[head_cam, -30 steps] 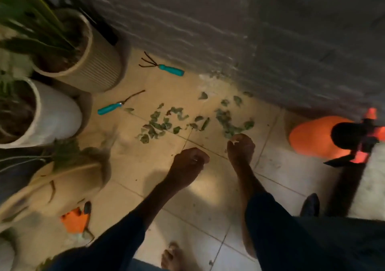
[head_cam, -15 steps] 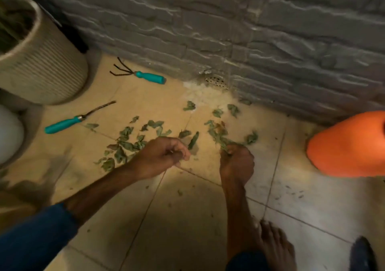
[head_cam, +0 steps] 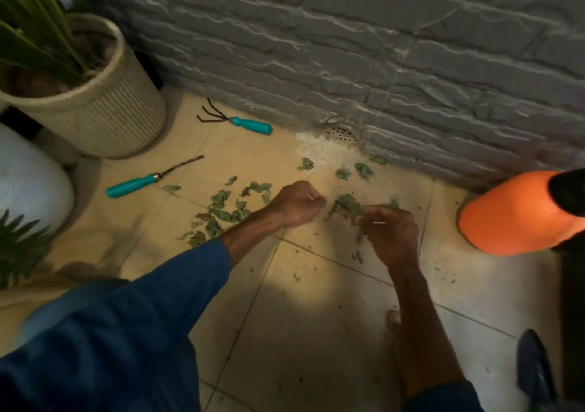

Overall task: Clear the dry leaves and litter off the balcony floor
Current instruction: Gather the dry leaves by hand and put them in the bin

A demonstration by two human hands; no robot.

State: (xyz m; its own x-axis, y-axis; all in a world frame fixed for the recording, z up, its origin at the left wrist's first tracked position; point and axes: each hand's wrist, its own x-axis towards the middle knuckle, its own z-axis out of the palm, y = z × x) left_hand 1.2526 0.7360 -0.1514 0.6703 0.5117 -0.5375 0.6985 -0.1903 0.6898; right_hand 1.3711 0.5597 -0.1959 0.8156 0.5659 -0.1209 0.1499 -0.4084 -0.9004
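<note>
Dry green leaves lie scattered on the beige tiled floor near the grey stone wall. More leaves sit by the wall drain. My left hand hovers low over the leaves with its fingers curled into a fist; whether it holds anything I cannot tell. My right hand is closed on a bunch of leaves that sticks out past its fingers.
A teal-handled hand rake and a teal-handled weeder lie on the floor at the left. A ribbed beige plant pot and a white pot stand at the left. An orange container stands at the right. My bare foot is below.
Both hands went down to the leaves. My right hand gathered a bunch and lifted it slightly; my left hand moved right, toward it. The camera came closer to the floor.
</note>
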